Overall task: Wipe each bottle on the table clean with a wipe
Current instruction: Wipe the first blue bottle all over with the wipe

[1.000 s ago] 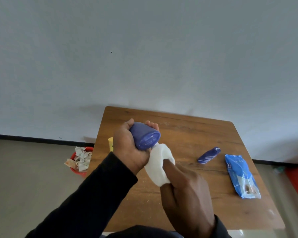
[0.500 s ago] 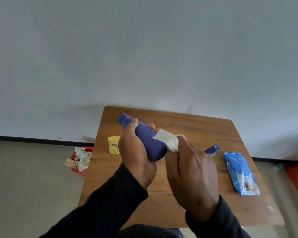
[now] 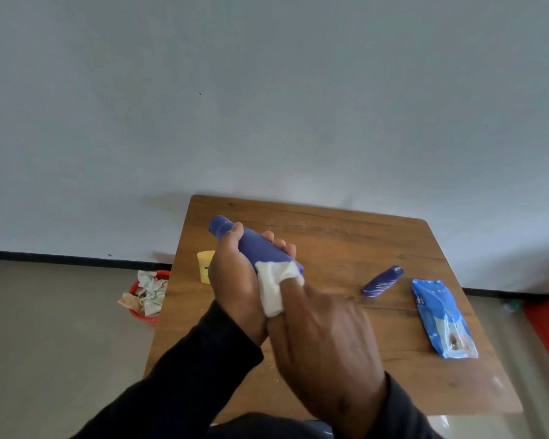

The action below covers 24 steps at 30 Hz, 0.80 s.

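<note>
My left hand [image 3: 235, 280] grips a tall dark blue bottle [image 3: 254, 245] above the wooden table [image 3: 393, 359], its cap end pointing away to the upper left. My right hand [image 3: 324, 343] holds a white wipe [image 3: 273, 286] pressed against the near, bottom end of that bottle. A smaller blue bottle [image 3: 382, 281] lies on its side on the table to the right. A small yellow jar [image 3: 205, 266] stands near the table's left edge, partly hidden behind my left hand.
A blue wipes packet [image 3: 442, 318] lies flat near the table's right edge. A red bin [image 3: 146, 296] full of crumpled used wipes sits on the floor left of the table. A grey wall rises just behind the table.
The big bottle was first held with its bottom toward the camera, then was turned cap-away. The wipe has slid from the bottle's side to its near end.
</note>
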Tool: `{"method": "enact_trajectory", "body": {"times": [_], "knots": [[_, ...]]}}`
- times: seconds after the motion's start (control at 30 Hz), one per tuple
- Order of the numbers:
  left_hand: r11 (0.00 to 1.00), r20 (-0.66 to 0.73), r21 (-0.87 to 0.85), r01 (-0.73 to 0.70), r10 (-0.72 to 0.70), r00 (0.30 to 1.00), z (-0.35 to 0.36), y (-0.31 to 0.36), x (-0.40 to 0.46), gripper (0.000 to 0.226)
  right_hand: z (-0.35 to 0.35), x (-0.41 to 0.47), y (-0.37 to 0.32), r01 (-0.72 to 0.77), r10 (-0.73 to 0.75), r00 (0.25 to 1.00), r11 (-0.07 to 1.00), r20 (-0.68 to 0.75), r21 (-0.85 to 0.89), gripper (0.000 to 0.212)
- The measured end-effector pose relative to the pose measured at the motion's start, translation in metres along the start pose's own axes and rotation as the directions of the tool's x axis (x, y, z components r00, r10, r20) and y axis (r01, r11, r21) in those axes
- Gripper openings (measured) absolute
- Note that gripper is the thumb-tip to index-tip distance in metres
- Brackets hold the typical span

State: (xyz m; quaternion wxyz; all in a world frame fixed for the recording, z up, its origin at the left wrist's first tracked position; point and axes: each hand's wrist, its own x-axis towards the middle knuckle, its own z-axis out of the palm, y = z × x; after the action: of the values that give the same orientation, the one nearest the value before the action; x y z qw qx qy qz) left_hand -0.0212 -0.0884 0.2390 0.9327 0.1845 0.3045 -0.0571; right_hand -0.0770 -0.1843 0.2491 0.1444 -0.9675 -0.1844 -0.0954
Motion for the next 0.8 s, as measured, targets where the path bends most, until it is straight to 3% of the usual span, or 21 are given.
{"method": "enact_trajectory", "body": {"times": [0.2, 0.37, 0.5, 0.6, 0.7, 0.8], "knots": [[0.997, 0.033, 0.054, -0.058, 0.056, 0.998, 0.002, 0.002, 0.004, 0.031, -0.001, 0.01, 0.015, -0.101, 0.102, 0.994, 0.994, -0.027, 0.045, 0.022], [1.0, 0.008, -0.019, 0.009, -0.008, 1.0, 0.004, 0.003, 0.003, 0.031, -0.001, 0.004, -0.003, 0.015, -0.015, 1.0, 1.0, 0.016, 0.003, 0.015], [0.999, 0.038, 0.046, -0.029, 0.027, 0.999, 0.002, 0.005, 0.005, 0.031, 0.002, 0.011, 0.013, -0.07, 0.07, 0.998, 0.995, 0.002, 0.074, 0.027], [0.996, 0.033, 0.064, -0.069, 0.068, 0.997, 0.003, 0.008, 0.004, 0.029, -0.003, 0.018, 0.033, -0.1, 0.11, 0.991, 0.985, -0.07, 0.139, 0.027], [0.999, 0.041, 0.034, -0.009, 0.007, 0.999, 0.004, 0.01, -0.002, 0.029, -0.012, 0.018, 0.049, -0.165, 0.238, 0.953, 0.927, -0.187, 0.336, 0.032], [0.999, -0.002, 0.032, 0.035, -0.035, 0.999, 0.003, 0.012, 0.0, 0.026, -0.015, 0.006, 0.046, -0.054, 0.201, 0.934, 0.897, -0.296, 0.439, 0.024]]}}
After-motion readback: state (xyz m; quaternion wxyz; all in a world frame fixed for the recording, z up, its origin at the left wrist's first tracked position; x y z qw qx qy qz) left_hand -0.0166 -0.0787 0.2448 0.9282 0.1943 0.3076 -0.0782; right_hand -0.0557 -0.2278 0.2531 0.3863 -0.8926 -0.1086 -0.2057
